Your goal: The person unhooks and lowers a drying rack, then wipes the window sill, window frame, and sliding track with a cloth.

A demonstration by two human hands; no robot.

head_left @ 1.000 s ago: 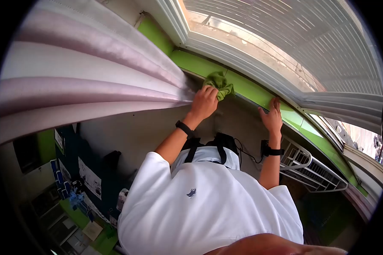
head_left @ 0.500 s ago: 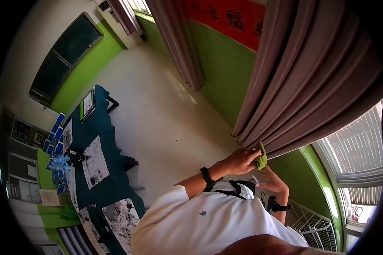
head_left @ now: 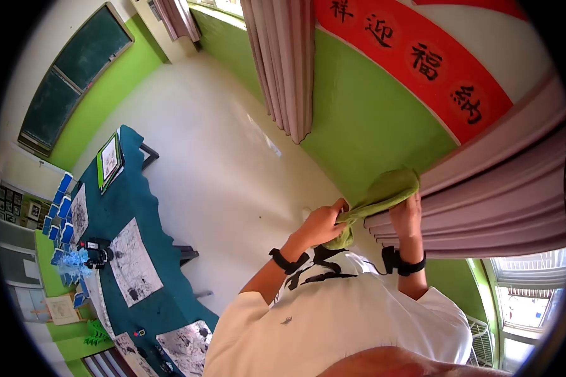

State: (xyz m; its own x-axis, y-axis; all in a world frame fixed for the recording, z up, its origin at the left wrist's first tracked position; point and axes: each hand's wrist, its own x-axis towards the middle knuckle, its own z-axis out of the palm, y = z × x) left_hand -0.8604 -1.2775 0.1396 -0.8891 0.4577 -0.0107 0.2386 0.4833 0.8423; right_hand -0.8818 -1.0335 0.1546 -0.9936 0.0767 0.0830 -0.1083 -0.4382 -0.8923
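A green cloth (head_left: 383, 190) is stretched between my two hands in front of my white shirt. Closed around its bunched left part is my left hand (head_left: 322, 226), with a short piece hanging below the fingers. My right hand (head_left: 407, 217) grips the other end from below, where the cloth spreads out wider and partly covers the fingers. Just beyond the right hand hangs a mauve curtain (head_left: 484, 207); whether the cloth touches it I cannot tell.
To the left stands a long table with a dark green tablecloth (head_left: 148, 229), bearing ink paintings (head_left: 135, 261) and a black camera-like object (head_left: 97, 254). Blue chairs (head_left: 63, 210) line its far side. A white wire rack (head_left: 481, 342) is at lower right, below a window (head_left: 528, 289).
The cloth, bunched in my left hand before, is now spread between both hands. My right hand has risen and closed on it. The view has shifted, showing more of the red banner.
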